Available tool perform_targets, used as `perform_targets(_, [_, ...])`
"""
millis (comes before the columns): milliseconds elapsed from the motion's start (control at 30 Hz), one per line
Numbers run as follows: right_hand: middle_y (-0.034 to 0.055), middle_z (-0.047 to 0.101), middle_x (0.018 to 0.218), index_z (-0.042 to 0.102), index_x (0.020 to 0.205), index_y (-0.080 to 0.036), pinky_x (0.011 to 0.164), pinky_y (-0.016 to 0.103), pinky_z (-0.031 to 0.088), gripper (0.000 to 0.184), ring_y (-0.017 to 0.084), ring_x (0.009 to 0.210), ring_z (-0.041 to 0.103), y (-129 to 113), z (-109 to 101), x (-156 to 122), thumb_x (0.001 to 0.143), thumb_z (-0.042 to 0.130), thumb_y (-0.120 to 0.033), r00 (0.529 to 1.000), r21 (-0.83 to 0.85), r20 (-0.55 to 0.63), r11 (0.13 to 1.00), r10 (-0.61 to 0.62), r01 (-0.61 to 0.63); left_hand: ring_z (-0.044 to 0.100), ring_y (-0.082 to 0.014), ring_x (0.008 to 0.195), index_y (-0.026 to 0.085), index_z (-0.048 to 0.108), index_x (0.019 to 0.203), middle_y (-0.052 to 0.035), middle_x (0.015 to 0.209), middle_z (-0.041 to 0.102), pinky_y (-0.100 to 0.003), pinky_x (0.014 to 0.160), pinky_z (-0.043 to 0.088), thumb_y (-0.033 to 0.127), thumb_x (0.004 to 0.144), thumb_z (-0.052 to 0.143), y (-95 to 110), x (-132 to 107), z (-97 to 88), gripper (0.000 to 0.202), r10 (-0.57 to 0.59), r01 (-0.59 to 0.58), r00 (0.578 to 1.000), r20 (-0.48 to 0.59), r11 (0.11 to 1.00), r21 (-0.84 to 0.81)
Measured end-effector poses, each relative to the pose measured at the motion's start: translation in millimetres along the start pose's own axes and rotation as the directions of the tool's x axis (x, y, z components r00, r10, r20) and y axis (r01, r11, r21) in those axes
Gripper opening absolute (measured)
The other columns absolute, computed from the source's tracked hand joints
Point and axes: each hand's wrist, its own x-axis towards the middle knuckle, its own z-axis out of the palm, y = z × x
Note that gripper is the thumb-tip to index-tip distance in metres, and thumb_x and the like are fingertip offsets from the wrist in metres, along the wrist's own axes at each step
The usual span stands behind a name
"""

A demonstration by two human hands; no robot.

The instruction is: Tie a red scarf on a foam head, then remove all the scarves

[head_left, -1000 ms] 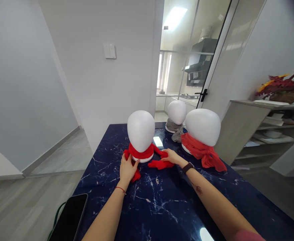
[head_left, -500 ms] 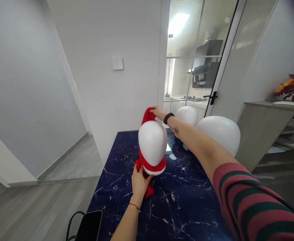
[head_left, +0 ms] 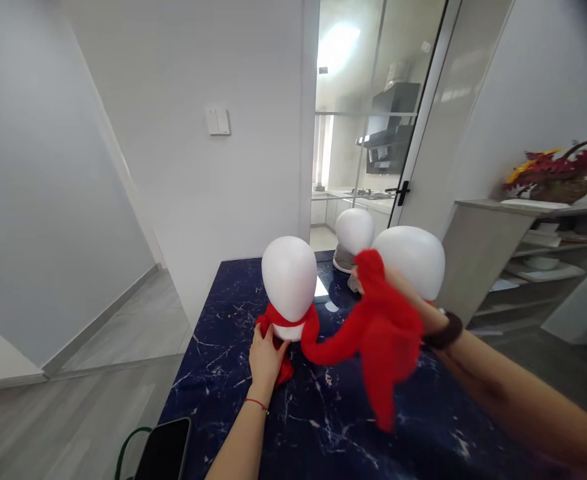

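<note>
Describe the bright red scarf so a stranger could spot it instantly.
On the dark blue marbled table, find the leftmost white head form. The bright red scarf wraps its base, the left hand on one side, the right hand holding the other aloft. Unlike the grey scarf behind, it's stretched outward.

No text, brand, number or sign can be read; the wall switch bears a tiny mark near the lower edge of its right half, too small to make out; the small pale square high behind the glass door may be a label or a fitting, I cannot tell which; the pale patches on the dark kitchen appliance are too small and dim to tell as print or reflection; the phone at the lower edge shows a dark screen with nothing legible.
</note>
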Motion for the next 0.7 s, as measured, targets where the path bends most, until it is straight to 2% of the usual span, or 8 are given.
perform_targets(67, [0.0006, 0.06, 0.065, 0.058, 0.075, -0.024, 0.056, 0.029, 0.049, 0.012, 0.017, 0.058, 0.053, 30, -35, -24, 0.074, 0.061, -0.035, 0.996, -0.097, -0.081, 0.995, 0.028, -0.035, 0.053, -0.0286, 0.116, 0.015, 0.055, 0.124, -0.0184, 0.138, 0.04, -0.034, 0.092, 0.046, 0.044, 0.08, 0.059, 0, 0, -0.1, 0.053, 0.002, -0.002, 1.0, 0.0, 1.0, 0.011])
perform_targets(167, [0.0066, 0.068, 0.098, 0.061, 0.1, -0.021, 0.091, 0.042, 0.048, 0.031, 0.025, 0.096, 0.061, 78, -67, -50, 0.077, 0.051, -0.039, 0.988, -0.336, -0.135, 0.935, 0.069, -0.111, 0.054, -0.0289, 0.115, 0.015, 0.054, 0.125, -0.0182, 0.137, 0.04, -0.036, 0.091, 0.046, 0.045, 0.08, 0.057, 1, 1, -1.0, 0.054, 0.003, -0.003, 1.0, 0.004, 1.0, 0.02])
perform_targets(233, [0.0073, 0.061, 0.122, 0.059, 0.115, -0.02, 0.109, 0.047, 0.031, 0.041, 0.026, 0.12, 0.05, 106, -72, -65, 0.08, 0.046, -0.036, 0.992, -0.447, -0.065, 0.885, 0.108, -0.126, 0.054, -0.0294, 0.115, 0.015, 0.051, 0.129, -0.0185, 0.136, 0.04, -0.036, 0.089, 0.047, 0.047, 0.081, 0.056, 2, 1, -1.6, 0.058, -0.006, 0.005, 1.0, 0.006, 1.0, 0.025])
perform_targets(300, [0.0053, 0.051, 0.135, 0.056, 0.122, -0.023, 0.114, 0.046, 0.024, 0.044, 0.025, 0.13, 0.041, 127, -63, -77, 0.082, 0.045, -0.035, 0.987, -0.515, 0.029, 0.849, 0.155, -0.119, 0.054, -0.03, 0.115, 0.015, 0.049, 0.131, -0.0191, 0.136, 0.04, -0.037, 0.088, 0.048, 0.048, 0.081, 0.055, 2, 0, -1.7, 0.06, -0.013, 0.012, 1.0, 0.008, 0.999, 0.031])
perform_targets(400, [0.0034, 0.041, 0.144, 0.052, 0.128, -0.032, 0.11, 0.051, 0.031, 0.051, 0.031, 0.131, 0.039, 148, -38, -89, 0.078, 0.056, -0.042, 0.984, -0.646, 0.118, 0.762, 0.136, -0.027, 0.053, -0.0301, 0.116, 0.016, 0.051, 0.13, -0.019, 0.138, 0.038, -0.037, 0.088, 0.048, 0.048, 0.082, 0.054, 2, 0, -0.8, 0.058, -0.012, 0.011, 1.0, 0.013, 0.999, 0.038])
perform_targets(500, [0.006, 0.038, 0.145, 0.048, 0.131, -0.035, 0.101, 0.056, 0.039, 0.065, 0.037, 0.128, 0.04, 163, -19, -89, 0.07, 0.067, -0.045, 0.99, -0.816, 0.137, 0.571, 0.044, 0.088, 0.054, -0.0294, 0.116, 0.017, 0.052, 0.128, -0.0183, 0.139, 0.037, -0.036, 0.09, 0.047, 0.048, 0.082, 0.054, 1, -1, 0.3, 0.056, -0.009, 0.009, 1.0, 0.009, 0.999, 0.035])
perform_targets(600, [0.0118, 0.057, 0.122, 0.059, 0.117, -0.028, 0.087, 0.048, 0.049, 0.04, 0.034, 0.106, 0.058, 173, -16, -73, 0.077, 0.06, -0.031, 0.99, -0.896, 0.122, 0.437, 0.066, 0.082, 0.055, -0.0289, 0.114, 0.016, 0.054, 0.128, -0.0183, 0.138, 0.038, -0.036, 0.091, 0.046, 0.047, 0.082, 0.054, 1, -1, 0.2, 0.055, -0.002, 0.002, 1.0, 0.007, 0.999, 0.036])
perform_targets(700, [0.012, 0.064, 0.093, 0.065, 0.088, -0.02, 0.076, 0.04, 0.05, 0.017, 0.029, 0.082, 0.065, 170, -23, -35, 0.074, 0.056, -0.014, 0.992, -0.905, 0.084, 0.424, 0.097, 0.035, 0.054, -0.0297, 0.115, 0.016, 0.055, 0.126, -0.0188, 0.137, 0.04, -0.037, 0.091, 0.046, 0.047, 0.081, 0.056, 2, -1, -1.3, 0.055, -0.01, 0.009, 1.0, 0.021, 0.999, 0.047])
